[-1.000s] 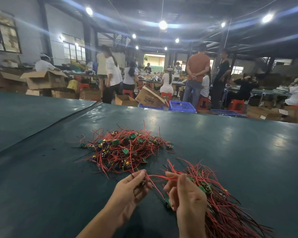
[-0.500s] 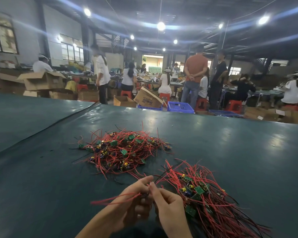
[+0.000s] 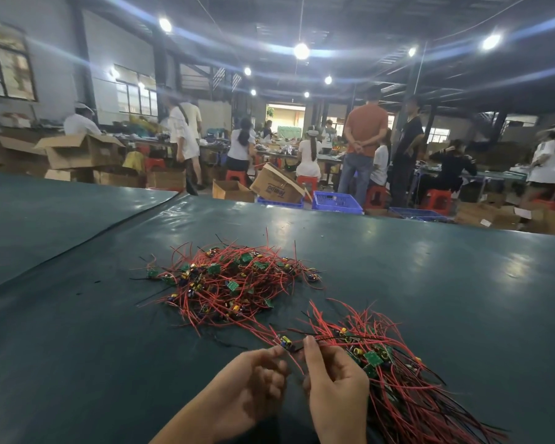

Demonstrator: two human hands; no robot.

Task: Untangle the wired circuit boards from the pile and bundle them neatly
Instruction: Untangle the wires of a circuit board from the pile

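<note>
— Where the two heaps nearly meet, I have one wired board (image 3: 285,341) between my fingertips, a small thing with a yellow and blue part on it.

— Which hand has it?

— My left hand (image 3: 253,386) is curled, its fingertips pinching the red wire right at the board. My right hand (image 3: 334,389) stands just beside it, thumb and forefinger nipped on a few red and black leads (image 3: 330,342) that run off to the right. Whether those leads are that board's own, I cannot tell.

— And the rest of them?

— Beyond my hands, toward the middle of the worktop (image 3: 93,363), lies the tangled pile (image 3: 231,283): red wires looping every way, little green boards scattered through them. A red wire runs from its near edge down to my fingers. On my right is the bundle (image 3: 407,402), touching my right hand, its boards gathered at the near end and its wires lying roughly one way, toward the right corner nearest me.

— What is around you?

— A dark green sheet covers the worktop, with a seam on the left. Past the far edge I see open cardboard boxes (image 3: 80,152), blue crates (image 3: 335,201), red stools (image 3: 377,197), people standing and sitting at other tables, and round lamps (image 3: 301,51) under a dark ceiling.
</note>
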